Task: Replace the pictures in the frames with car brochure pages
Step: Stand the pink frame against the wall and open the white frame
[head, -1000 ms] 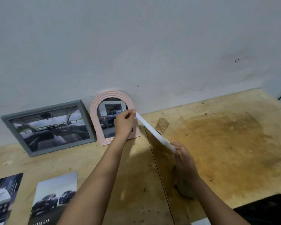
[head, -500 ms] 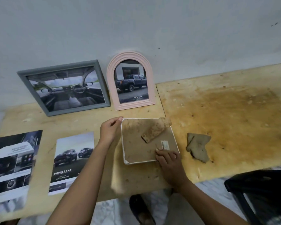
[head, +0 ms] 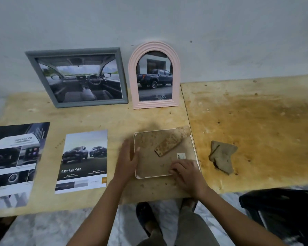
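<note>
Dim, soft overhead light; faint shadows; wide-angle edge distortion, slight blur.

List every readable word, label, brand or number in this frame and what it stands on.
"TOYOTA": bottom of the picture in the pink arched frame.
"DOUBLE CAB": brochure page with two trucks.
"ADVANCED": leftmost brochure page.
Fine print on all three, and the barcode sticker on the face-down frame's back: too small to read.
</note>
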